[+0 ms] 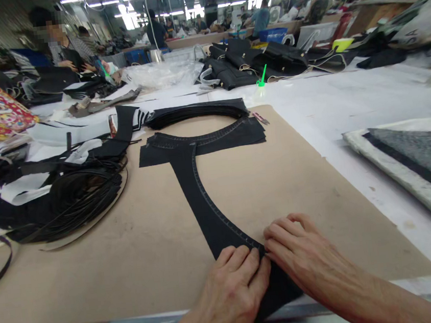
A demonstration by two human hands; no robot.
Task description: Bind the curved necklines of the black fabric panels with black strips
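One black panel (218, 212) is worked by two bare hands at the near side of the bench (299, 116). The left grip (234, 283) is nearly closed, its curled fingers pressed on the panel's curved edge; just beside it, the same edge is pinched by the right grip (298, 250), its fingertips drawn together. The panel is laid on one brown sheet (152, 260) and stretched from the hands toward 11 o'clock, its curve marked by a row of pale ticks. Its far end is lapped onto a low pile of black pieces (232, 135), whose number cannot be counted. Just beyond, one stack of black strips (195, 113) is set. At 12 o'clock, near these, one pair of snips (261, 119) is laid. At 10 o'clock, one large coil of black strips (84, 196) is heaped; at 2 o'clock, one grey-topped board (419, 160) is placed. Farther off at 12 o'clock, one green-nozzled bottle (261, 90) is stood, and beyond several black bags (262, 59) one blue basket (273, 35) is seen, its contents not made out.
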